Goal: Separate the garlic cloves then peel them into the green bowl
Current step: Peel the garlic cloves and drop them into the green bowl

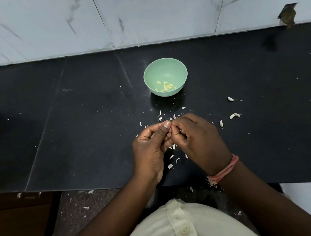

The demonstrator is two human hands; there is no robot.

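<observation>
Both hands, left hand [150, 147] and right hand [195, 138], are pinching something tiny, mostly hidden, between fingertips; at twelve o'clock a round pale-green bowl [152, 69] is holding peeled yellowish garlic cloves [165, 87] on the black stone table [74, 127].

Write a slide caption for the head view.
Both hands, left and right, pinch a garlic clove above the black counter; peeled cloves in the green bowl, unpeeled cloves at right.

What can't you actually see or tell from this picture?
- Head view: whatever the left hand and right hand pinch between them is covered by the fingertips.
- Peeled cloves in the green bowl: too small to count surely.
- Scraps under both hands on the black counter: partly hidden.
- Brown hole in the wall tile: unclear what it is.
</observation>
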